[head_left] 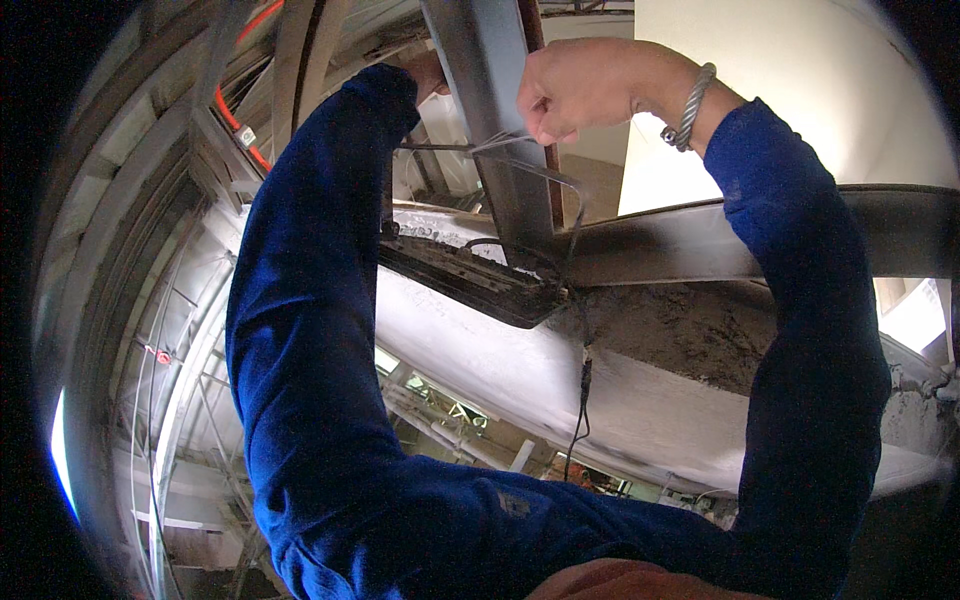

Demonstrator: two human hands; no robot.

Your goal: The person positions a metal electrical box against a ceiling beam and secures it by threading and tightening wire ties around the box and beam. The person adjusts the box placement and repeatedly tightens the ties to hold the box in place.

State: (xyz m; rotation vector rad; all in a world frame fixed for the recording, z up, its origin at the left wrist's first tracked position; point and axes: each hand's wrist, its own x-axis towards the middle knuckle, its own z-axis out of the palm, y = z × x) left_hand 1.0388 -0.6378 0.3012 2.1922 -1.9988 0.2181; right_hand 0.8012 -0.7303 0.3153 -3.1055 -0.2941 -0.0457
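Note:
My right hand (580, 88) is raised beside a grey steel beam (490, 110), its fingers curled closed. Thin wire strands (500, 142) run up to its fingertips, and it seems to pinch their ends. Around the right wrist is a twisted metal bracelet (694, 105). Only a small part of my left hand (428, 72) shows at the beam's left edge; the beam hides its fingers. Below both hands hangs a dusty black ribbed fixture (480, 276) beside a thin bent bracket (577, 210). A black cable with a connector (586, 368) dangles from its right end.
A horizontal steel beam (660, 243) meets the upright one at right. Behind it stands a bright pale panel (740, 60). An orange-red line (228, 108) runs along framework at upper left. A whitish curved surface (480, 350) lies below the fixture, with pipes underneath.

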